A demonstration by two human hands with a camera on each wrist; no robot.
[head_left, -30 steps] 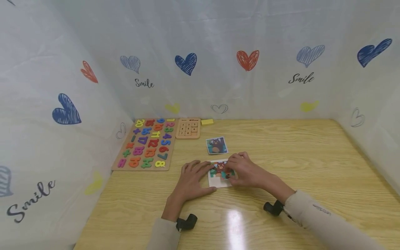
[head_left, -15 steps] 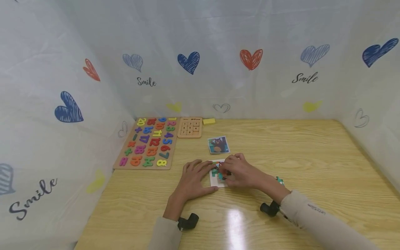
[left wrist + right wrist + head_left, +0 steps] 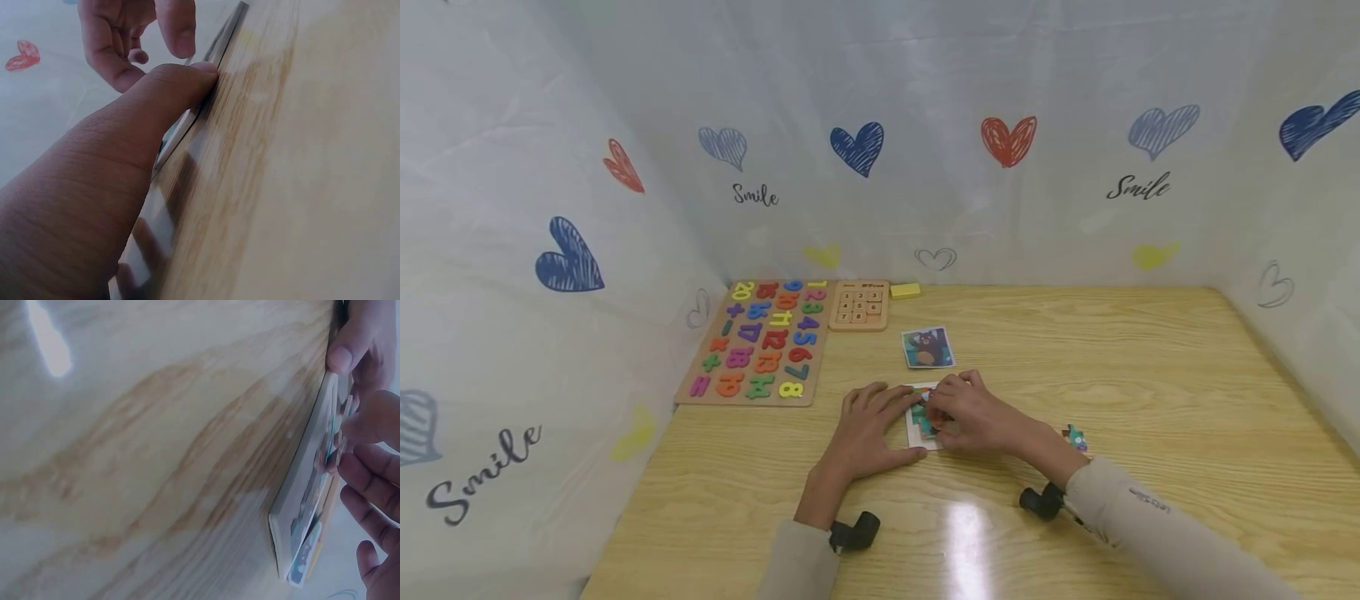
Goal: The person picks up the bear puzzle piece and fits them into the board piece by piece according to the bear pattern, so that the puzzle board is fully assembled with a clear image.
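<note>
A small jigsaw board (image 3: 916,443) with a bear picture and a pale bare strip lies on the wooden table between both hands. My left hand (image 3: 868,429) is spread at its left side, fingertips on its upper left part; in the left wrist view the thumb (image 3: 181,81) touches the board's edge. Over the board, my right hand (image 3: 977,417) pinches a puzzle piece (image 3: 345,419) between thumb and fingers, mostly hidden by them in the head view. A loose puzzle piece (image 3: 1077,439), teal and multicoloured, lies beside the right wrist. Behind the board is a square bear picture (image 3: 928,347).
A wooden board with colourful numbers (image 3: 745,396) lies at the back left. Beside it are a wooden number sliding puzzle (image 3: 859,305) and a yellow block (image 3: 906,291). White curtains with printed hearts (image 3: 1008,142) enclose the table's back and sides.
My right hand has shifted left over the jigsaw board with the piece. The loose piece beside the right wrist has come into view. The left hand stays in place.
</note>
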